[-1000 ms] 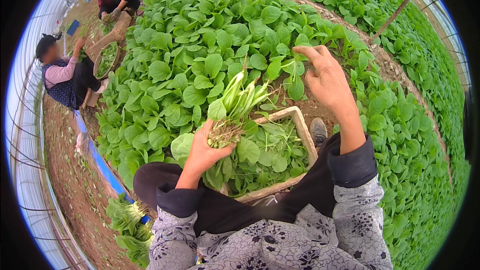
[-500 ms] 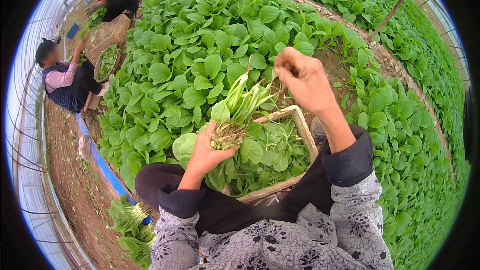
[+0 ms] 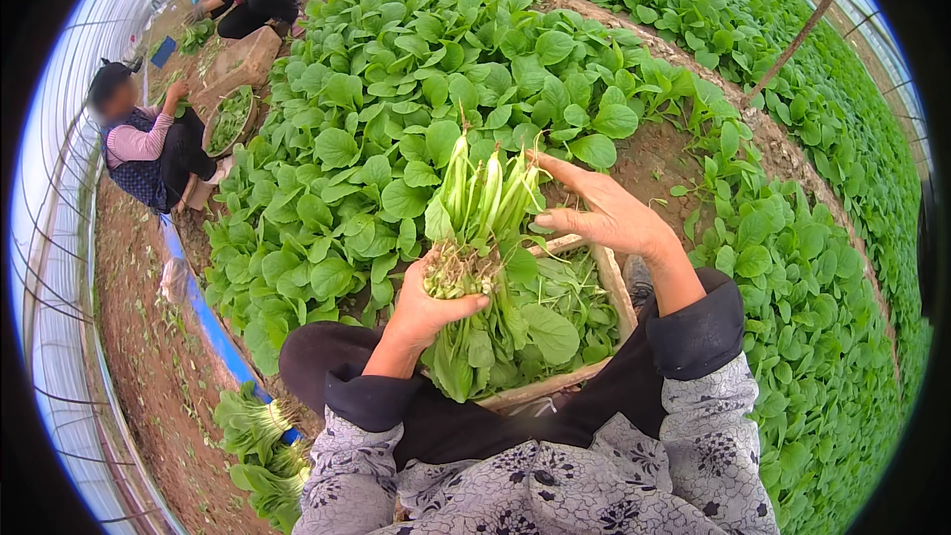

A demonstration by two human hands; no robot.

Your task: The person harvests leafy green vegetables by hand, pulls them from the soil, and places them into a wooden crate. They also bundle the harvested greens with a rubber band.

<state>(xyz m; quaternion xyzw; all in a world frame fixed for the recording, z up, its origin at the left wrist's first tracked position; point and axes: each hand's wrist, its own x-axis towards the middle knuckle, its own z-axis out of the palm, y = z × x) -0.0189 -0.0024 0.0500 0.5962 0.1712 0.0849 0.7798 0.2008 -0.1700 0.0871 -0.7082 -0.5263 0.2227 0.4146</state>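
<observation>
My left hand (image 3: pixel 421 312) is closed around a bunch of leafy greens (image 3: pixel 485 188). Pale stems with thin roots point up and away from me, while a rooty clump shows right above my thumb and leaves hang below. Beside the right side of the stems is my right hand (image 3: pixel 614 213), its fingers stretched out and thumb apart. Its fingertips reach the outermost stem; whether they press on it I cannot tell. Beneath the bunch, between my legs, stands a shallow crate (image 3: pixel 616 287) with loose green leaves in it.
A dense bed of leafy plants (image 3: pixel 376 119) spreads ahead and to the right. Trimmed bundles of greens (image 3: pixel 256 426) lie at lower left by a blue strip (image 3: pixel 220 337). Two people crouch at far left near a round basket (image 3: pixel 231 121). A slanted pole (image 3: pixel 797 35) stands far right.
My right hand has gone from pinched fingers above the stems to an opened hand beside them. The bunch in my left hand has turned more upright and shifted slightly right.
</observation>
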